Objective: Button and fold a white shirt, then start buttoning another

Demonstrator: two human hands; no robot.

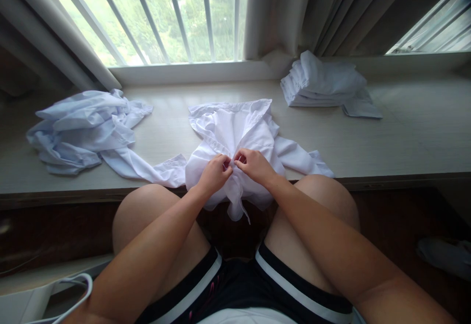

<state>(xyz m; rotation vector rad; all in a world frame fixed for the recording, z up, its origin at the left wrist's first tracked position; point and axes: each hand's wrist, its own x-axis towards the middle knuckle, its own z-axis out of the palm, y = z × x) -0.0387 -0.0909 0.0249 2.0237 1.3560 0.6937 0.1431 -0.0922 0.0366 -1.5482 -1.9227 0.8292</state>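
Note:
A white shirt [235,128] lies spread on the pale window ledge [405,133] straight ahead, its lower part hanging over the front edge between my knees. My left hand [215,172] and my right hand [253,164] meet at the shirt's front opening, fingertips pinched on the cloth close together. The collar end points toward the window. One sleeve trails to the right, another to the left along the ledge.
A crumpled pale blue shirt heap [81,130] lies on the ledge at left. A stack of folded white shirts [324,84] sits at the back right by the curtain [279,15]. A barred window [165,15] is behind. White hangers [73,289] show at lower left.

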